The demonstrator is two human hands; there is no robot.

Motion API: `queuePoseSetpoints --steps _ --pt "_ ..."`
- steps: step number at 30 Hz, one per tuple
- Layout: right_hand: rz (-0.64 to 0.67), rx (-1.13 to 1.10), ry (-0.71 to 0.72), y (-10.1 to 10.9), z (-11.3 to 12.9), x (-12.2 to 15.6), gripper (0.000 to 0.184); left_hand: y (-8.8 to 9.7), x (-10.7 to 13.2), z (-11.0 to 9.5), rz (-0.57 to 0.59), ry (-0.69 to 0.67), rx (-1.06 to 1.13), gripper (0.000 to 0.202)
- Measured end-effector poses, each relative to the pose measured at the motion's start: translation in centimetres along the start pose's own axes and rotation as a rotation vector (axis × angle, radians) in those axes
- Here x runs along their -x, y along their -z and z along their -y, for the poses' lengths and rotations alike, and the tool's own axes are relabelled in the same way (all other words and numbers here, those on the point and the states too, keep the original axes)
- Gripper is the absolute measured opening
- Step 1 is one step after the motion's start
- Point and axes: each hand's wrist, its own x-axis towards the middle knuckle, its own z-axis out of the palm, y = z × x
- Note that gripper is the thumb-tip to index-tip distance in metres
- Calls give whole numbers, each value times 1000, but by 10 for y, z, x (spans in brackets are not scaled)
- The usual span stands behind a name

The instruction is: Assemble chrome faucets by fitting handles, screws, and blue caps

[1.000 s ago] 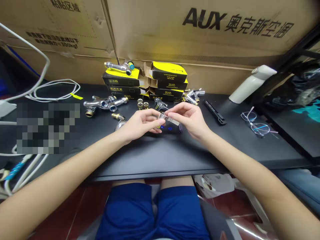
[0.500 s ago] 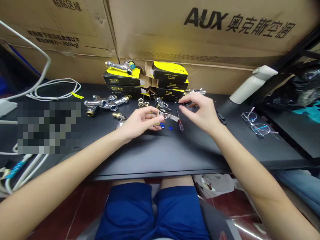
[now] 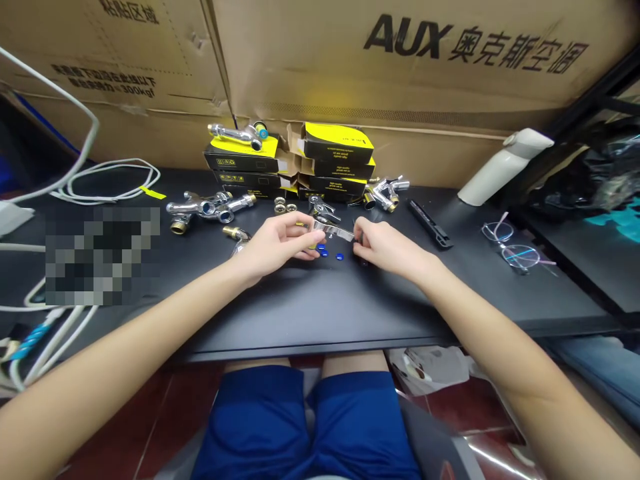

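Note:
My left hand is closed in a pinch on a chrome faucet handle, holding it just above the black table. My right hand rests on the table right of that handle. Its fingers are curled round a small screwdriver that is mostly hidden under them. Two small blue caps lie on the table between my hands, below the chrome handle.
Yellow-and-black boxes are stacked at the back, one with a faucet on top. Chrome faucet bodies, brass nuts and more fittings lie around. A black tool, glasses, a white bottle and white cables surround them.
My right hand let go of the chrome handle, reached toward the back of the table, then came down and closed on the screwdriver. My left hand kept the handle.

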Motion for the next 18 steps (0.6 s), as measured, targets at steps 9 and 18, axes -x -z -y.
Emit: queuePoseSetpoints --steps 9,18 --pt "-322 3 -131 23 -18 0 13 1 0 2 24 3 -5 35" --pt "-816 -230 43 35 -33 6 21 -1 -2 2 20 -4 -5 36"
